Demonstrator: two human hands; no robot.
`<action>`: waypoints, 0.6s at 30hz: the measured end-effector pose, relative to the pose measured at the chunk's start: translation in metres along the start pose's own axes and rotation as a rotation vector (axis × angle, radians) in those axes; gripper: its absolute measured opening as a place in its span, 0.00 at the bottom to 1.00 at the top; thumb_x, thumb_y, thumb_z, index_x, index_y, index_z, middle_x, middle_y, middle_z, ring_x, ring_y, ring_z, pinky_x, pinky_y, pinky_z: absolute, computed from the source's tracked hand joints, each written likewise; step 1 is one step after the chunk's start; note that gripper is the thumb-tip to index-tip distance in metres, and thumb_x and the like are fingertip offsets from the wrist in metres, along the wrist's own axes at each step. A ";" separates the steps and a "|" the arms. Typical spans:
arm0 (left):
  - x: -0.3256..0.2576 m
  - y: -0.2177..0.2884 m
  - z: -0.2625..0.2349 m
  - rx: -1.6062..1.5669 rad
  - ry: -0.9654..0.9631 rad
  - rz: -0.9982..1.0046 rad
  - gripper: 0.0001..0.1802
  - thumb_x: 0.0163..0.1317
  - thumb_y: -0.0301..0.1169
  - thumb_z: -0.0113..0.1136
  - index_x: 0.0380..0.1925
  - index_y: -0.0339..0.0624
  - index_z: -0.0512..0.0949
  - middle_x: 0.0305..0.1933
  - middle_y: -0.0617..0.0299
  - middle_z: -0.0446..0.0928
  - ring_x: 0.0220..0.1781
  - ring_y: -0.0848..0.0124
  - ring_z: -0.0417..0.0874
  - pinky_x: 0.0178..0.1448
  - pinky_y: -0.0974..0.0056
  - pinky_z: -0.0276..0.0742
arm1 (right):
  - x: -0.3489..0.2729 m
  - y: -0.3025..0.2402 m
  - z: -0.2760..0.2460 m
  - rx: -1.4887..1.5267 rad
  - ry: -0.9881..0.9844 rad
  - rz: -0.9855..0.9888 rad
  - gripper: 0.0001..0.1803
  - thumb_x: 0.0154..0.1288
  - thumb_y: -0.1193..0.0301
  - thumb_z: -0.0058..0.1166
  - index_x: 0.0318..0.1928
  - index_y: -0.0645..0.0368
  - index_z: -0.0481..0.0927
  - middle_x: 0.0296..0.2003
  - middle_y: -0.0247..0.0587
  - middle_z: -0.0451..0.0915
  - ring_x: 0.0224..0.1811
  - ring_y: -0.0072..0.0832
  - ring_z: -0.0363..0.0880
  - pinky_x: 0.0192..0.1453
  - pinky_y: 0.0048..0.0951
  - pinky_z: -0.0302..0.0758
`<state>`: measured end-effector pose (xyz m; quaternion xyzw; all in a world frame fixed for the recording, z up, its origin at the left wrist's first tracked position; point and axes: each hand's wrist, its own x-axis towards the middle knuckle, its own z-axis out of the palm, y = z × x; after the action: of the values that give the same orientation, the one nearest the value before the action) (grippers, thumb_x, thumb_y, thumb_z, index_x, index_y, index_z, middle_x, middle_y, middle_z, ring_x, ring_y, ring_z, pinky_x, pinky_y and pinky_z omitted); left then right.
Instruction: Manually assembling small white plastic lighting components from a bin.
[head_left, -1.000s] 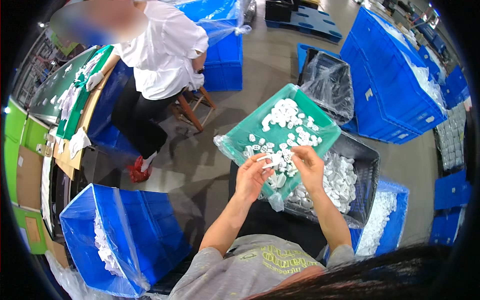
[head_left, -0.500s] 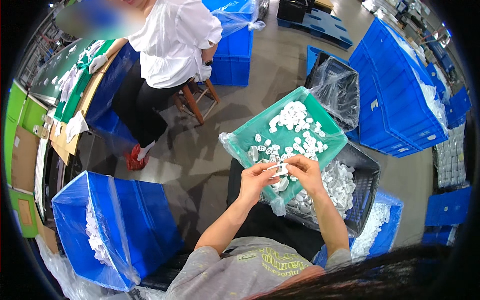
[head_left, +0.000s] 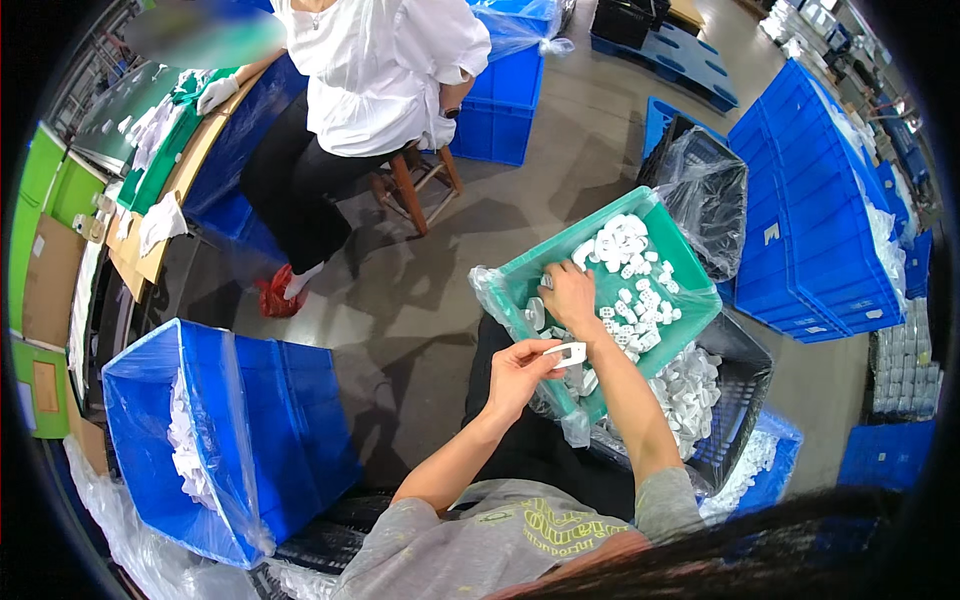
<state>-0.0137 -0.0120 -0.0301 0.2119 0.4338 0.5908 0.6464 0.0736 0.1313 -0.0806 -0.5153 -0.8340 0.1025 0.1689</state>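
My left hand pinches a small white plastic frame with an opening in its middle, held above the near edge of the green bin. Inside that bin, my right hand reaches down at the left side. Its thumb and fingertips close on a small white plastic piece, partly hidden by the fingers. Small white pieces with several holes lie scattered over the bin's floor, and larger rounded white parts are heaped at its far end.
A black crate of white parts sits under the green bin's right side. A large blue bin stands at left, and tall blue bins at right. A person in a white shirt sits on a wooden stool by a worktable.
My right hand has let go of the white frame and moved forward into the green bin. My left hand keeps the frame. The whole view has shifted slightly.
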 end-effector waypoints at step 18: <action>0.001 0.004 0.051 0.041 -0.006 0.011 0.09 0.54 0.23 0.57 0.35 0.31 0.76 0.32 0.57 0.78 0.30 0.72 0.79 0.36 0.68 0.79 | -0.115 0.005 -0.150 0.952 0.120 0.187 0.15 0.48 0.82 0.60 0.39 0.62 0.75 0.34 0.36 0.73 0.30 0.19 0.73 0.30 0.19 0.70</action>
<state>0.0257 0.0022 -0.0002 0.2292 0.4426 0.5849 0.6399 0.1830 0.0302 0.0360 -0.4586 -0.6334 0.4574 0.4234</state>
